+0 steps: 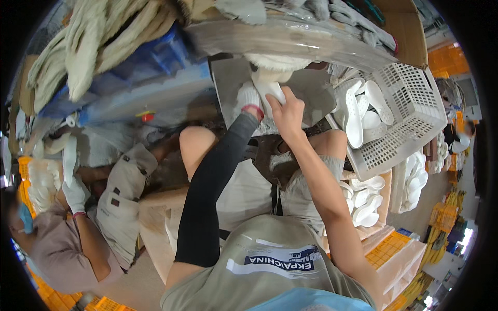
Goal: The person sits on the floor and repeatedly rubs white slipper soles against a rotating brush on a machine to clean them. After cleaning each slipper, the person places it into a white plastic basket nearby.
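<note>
My gloved left hand (249,97) and bare right hand (288,110) are both clamped on a white insole (274,89), pressing it to the grey work plate (311,85). Next I'd judge it goes to the white basket (410,98), right of my right hand.

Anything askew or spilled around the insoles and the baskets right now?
The white lattice basket at the right sits sharply tilted, its open side facing the hands, with white insoles heaped loosely inside. Nothing looks spilled. The left hand and right hand grip one white insole.
</note>
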The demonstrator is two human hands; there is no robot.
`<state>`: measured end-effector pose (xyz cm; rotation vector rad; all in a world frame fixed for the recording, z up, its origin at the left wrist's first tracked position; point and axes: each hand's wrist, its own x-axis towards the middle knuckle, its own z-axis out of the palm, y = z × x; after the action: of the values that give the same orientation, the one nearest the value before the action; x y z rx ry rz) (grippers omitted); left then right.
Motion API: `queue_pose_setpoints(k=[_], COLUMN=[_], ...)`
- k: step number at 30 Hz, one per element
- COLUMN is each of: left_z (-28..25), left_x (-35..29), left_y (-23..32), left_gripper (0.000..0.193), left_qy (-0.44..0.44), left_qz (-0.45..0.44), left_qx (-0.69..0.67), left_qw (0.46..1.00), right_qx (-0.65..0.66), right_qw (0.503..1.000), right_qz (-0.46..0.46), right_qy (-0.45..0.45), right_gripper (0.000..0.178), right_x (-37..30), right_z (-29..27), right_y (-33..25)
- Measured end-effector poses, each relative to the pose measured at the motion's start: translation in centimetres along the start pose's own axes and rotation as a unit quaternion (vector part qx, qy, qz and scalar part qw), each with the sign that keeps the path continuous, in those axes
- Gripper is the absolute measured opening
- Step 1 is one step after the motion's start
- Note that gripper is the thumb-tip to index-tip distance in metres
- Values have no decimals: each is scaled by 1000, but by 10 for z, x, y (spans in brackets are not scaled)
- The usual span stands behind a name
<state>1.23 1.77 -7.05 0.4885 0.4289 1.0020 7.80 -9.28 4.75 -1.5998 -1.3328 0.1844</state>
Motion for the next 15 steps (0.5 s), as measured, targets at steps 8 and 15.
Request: queue_pose_setpoints(k=[8, 15], left_z=[15, 10], left_x=[-31, -16], left_y=[2, -40], left_gripper=[40, 38], left_qy=[-13, 96], left_qz=[13, -94], left_qx=[14, -217], left_qw=[1000, 967], right_qx=[-16, -80], right_qw=[998, 996], right_qz=[67, -2], right_qy=[-5, -50], right_gripper=[18, 18], right_x=[-31, -45], right_z=[-29, -39], right_y=[-14, -13])
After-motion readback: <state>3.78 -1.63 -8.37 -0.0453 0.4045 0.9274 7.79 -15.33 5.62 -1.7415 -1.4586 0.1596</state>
